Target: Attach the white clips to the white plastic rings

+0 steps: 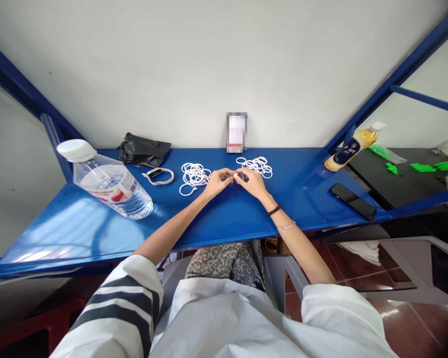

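My left hand (217,181) and my right hand (251,182) meet at the middle of the blue table (97,219), fingers pinched together on a small white ring (234,174) held between them. A pile of white rings (194,176) lies just left of my left hand. Another pile of white rings (257,165) lies just behind my right hand. My right wrist wears a dark bead bracelet and a thin silver bangle.
A large water bottle (108,181) lies on its side at the left. A smartwatch (158,175) and a black bag (144,150) sit behind it. A card (236,132) leans on the wall. At the right are a yellow drink bottle (353,145) and a black phone (353,200).
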Motion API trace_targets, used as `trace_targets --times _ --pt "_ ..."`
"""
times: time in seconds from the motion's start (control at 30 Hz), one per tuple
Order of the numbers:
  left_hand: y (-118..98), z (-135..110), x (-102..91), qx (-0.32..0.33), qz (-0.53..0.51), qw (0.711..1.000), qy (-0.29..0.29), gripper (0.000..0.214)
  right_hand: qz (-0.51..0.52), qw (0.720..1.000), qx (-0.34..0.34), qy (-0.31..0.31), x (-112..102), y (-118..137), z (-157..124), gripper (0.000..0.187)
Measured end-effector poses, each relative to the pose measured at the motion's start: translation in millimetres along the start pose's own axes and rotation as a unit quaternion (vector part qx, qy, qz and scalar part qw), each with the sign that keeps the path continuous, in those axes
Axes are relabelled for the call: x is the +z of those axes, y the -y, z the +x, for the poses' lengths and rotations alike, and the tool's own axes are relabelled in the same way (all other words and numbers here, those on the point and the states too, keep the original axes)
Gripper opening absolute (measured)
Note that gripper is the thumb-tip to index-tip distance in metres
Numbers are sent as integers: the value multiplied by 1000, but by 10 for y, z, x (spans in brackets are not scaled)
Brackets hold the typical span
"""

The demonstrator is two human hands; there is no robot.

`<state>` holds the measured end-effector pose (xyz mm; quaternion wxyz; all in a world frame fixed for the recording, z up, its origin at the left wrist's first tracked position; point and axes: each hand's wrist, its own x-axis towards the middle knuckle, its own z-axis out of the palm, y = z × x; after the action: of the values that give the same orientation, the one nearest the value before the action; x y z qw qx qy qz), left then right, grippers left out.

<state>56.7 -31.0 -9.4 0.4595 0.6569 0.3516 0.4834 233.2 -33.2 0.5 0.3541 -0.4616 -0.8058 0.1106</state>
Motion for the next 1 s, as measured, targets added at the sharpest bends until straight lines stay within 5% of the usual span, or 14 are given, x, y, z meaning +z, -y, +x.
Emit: trace_targets --times 0.3,0.47,0.77,1.0 --pt "16 2 31 15 4 1000 7 26 36 999 5 -19 8 -23 17 27" --pt "32 -20 81 26 27 999 13 45 123 991 31 -46 5 -63 41 33" --pt "173 9 98 -7 8 1000 -20 66 363 929 62 -16 -13 4 74 31" --pt "217 8 106 7 38 999 -14 73 420 903 88 3 68 -25 72 29"
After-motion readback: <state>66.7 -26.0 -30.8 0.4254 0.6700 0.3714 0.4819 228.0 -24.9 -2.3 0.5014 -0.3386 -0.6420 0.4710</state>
